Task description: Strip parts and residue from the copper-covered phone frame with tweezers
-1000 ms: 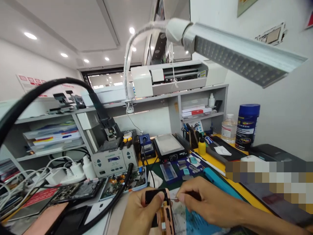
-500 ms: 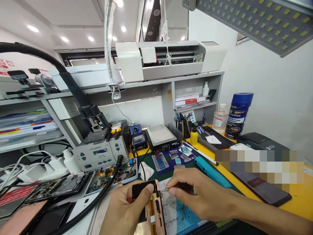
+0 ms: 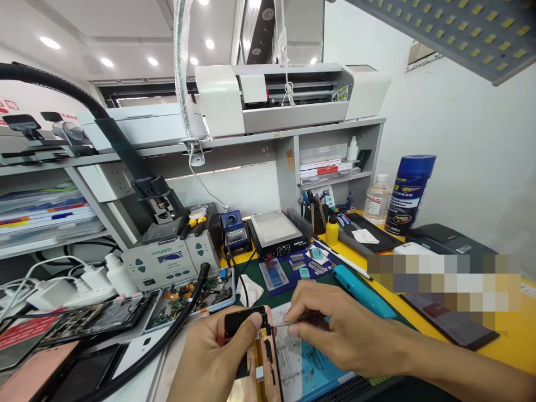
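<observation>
My left hand (image 3: 218,352) grips an opened phone frame (image 3: 271,363) with a pinkish-gold inside, its thumb pressed near the top edge. A black part (image 3: 239,322) lies across the frame's upper end under the fingers. My right hand (image 3: 330,329), just to the right, pinches thin metal tweezers (image 3: 281,324), whose tips point at the frame's top right corner. Whether the tips touch the frame is too small to tell. Beneath both hands are a white sheet and a blue mat (image 3: 320,371).
A tray of small boards (image 3: 190,298) and a black hose (image 3: 167,335) lie left. Behind stand a soldering station (image 3: 238,234) and a hot plate (image 3: 278,229). A teal tool (image 3: 364,293), a dark phone (image 3: 452,324) and a spray can (image 3: 408,195) are at right.
The tweezers and my right hand have shifted very slightly. The camera view has moved a little. My left hand still holds the phone frame.
</observation>
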`<state>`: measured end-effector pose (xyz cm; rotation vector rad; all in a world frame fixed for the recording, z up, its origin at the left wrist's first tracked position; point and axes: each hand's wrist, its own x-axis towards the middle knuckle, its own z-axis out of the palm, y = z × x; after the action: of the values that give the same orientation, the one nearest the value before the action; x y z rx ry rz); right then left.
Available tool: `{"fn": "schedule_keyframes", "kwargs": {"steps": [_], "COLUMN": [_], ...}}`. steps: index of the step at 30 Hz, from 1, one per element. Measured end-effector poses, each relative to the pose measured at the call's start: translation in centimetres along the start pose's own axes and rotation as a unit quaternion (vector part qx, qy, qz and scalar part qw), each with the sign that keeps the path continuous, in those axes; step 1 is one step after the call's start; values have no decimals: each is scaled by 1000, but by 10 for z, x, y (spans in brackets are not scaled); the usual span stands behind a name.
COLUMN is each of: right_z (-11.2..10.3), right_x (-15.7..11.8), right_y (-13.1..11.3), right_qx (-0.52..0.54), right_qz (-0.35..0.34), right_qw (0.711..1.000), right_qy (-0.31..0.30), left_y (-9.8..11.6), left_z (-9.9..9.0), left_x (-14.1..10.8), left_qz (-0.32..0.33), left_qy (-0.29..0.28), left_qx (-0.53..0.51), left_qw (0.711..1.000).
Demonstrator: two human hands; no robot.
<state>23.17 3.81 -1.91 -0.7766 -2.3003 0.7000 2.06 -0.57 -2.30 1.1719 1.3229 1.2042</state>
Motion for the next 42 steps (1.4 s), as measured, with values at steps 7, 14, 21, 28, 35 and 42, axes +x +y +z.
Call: {"fn": "schedule_keyframes", "kwargs": {"steps": [7,14,21,28,35,42], "right_z": [1,-3,-1,5,11,7], "right_x": [-4,3,-1,-4,-5,-5], "right_y": [-2,-2,-5,3,9,5], "right_qx": [-91,-86,-72,-95,-103,-154], "right_qz": [-7,-10,-7,-39,-120,-75], "right_qw": [995,994,997,994,987,984], "right_qy": [-28,-72,-28,-31,41,-45], "left_y": [3,-2,-6,-8,-6,-8], "left_z": [0,-3,-6,-7,-4,-5], "left_x": [-3,-2,3,3,1,4], "left_qz": [-9,-38,-33,-41,-38,-46], "left_qy": [-8,-11,-10,-17,-4,-18], "left_qx": [3,-9,-9,-27,-28,-24], "left_qw": [1000,999,999,999,999,998]}}
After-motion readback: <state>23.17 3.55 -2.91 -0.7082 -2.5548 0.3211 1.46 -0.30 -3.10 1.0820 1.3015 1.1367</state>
